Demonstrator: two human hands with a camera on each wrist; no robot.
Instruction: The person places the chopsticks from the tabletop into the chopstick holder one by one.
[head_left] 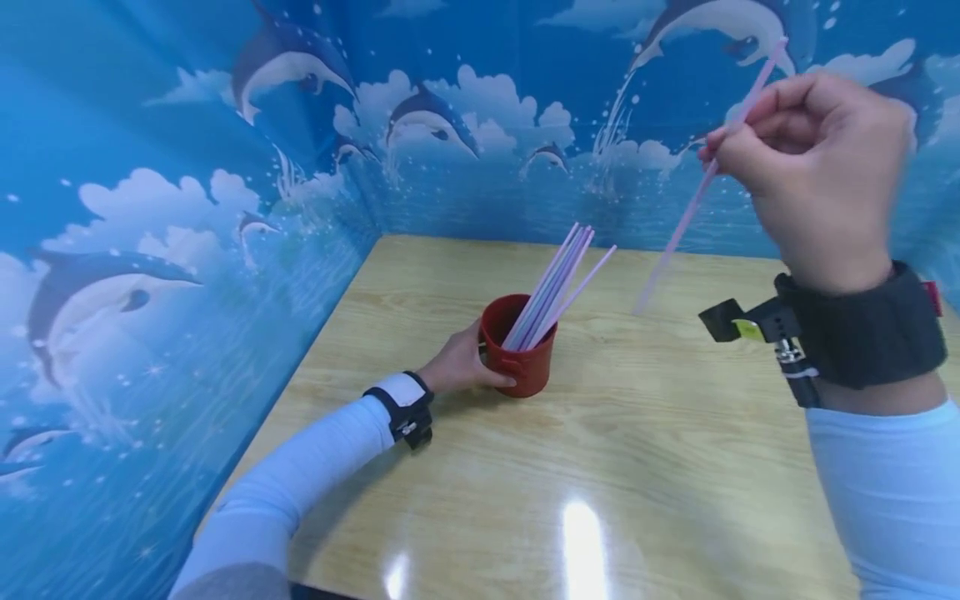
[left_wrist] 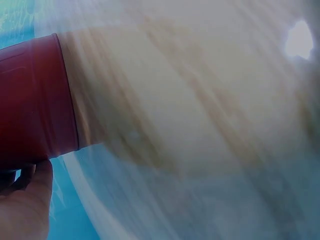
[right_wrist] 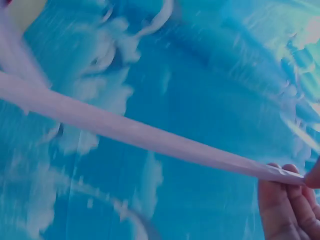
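A red bucket-like cup [head_left: 528, 372] stands on the table, tilted slightly, with several pale pink and purple straws [head_left: 551, 287] leaning to the right inside it. My left hand [head_left: 467, 363] grips the cup from its left side, the thumb across its front. In the left wrist view the cup [left_wrist: 35, 100] fills the left edge, with part of the hand [left_wrist: 27, 210] below it. Raised high at the right, my right hand [head_left: 832, 167] pinches one pink straw [head_left: 693, 204] between thumb and fingers. That straw [right_wrist: 130, 132] crosses the right wrist view; its lower end is blurred in the head view.
The wood-grain table [head_left: 675, 450] has glossy light reflections near its front. A blue dolphin-print curtain [head_left: 480, 183] borders the table at the back and on the left. Dark camera straps [head_left: 862, 329] are wrapped round both wrists.
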